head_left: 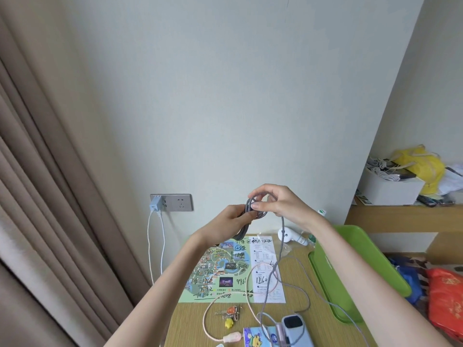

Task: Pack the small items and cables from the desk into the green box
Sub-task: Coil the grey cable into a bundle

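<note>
Both hands are raised above the desk, holding a grey braided cable (280, 249). My left hand (229, 219) grips a small coil of it. My right hand (278, 202) pinches a loop of the cable at the top of the coil. The loose end hangs down and trails across the desk. The green box (360, 269) lies at the right, partly behind my right forearm. On the desk lie a pink cable (213, 306), keys with an orange tag (229, 312), a yellow figure (228, 323), a tissue pack (255, 337) and a blue-grey power bank (295, 330).
A printed map with handwriting (225, 269) covers the desk's middle. A white device (292, 235) lies at the back. A blue charger (155, 203) sits in the wall socket, its white cables hanging. Curtain at left; shelf with a white box and yellow bag (421, 166) at right; red bag (446, 294).
</note>
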{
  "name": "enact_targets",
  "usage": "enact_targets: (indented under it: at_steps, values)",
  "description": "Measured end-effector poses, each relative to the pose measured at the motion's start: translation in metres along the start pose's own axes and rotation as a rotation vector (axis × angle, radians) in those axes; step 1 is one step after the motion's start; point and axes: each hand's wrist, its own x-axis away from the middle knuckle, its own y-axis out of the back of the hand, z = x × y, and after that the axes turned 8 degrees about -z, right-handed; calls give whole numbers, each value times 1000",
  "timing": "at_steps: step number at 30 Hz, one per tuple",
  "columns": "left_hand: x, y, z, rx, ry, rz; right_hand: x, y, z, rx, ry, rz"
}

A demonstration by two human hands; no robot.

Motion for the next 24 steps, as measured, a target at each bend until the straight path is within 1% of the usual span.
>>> enact_targets:
  at_steps: [2,5,8,11,14,18,21,24]
  values:
    - [0,2,-1,9,17,-9,-1,2,-3,11,-21,33]
    - [1,4,-1,-3,27,-23,-1,0,-6,9,-21,12]
    - [1,7,-1,-3,24,-44,-1,-4,-6,65,39,-26]
    - [1,11,-1,-4,21,-59,-1,-5,-5,88,55,-49]
    - [0,14,-2,-3,4,-62,0,-6,-6,88,22,-34]
    - [-1,13,-5,28,-29,-84,0,-7,-4,162,23,-52]
    - [-1,9,-4,51,-36,-95,-1,-8,-4,230,66,-81]
    - [0,6,-6,101,-34,-84,-1,-10,-4,222,98,-96]
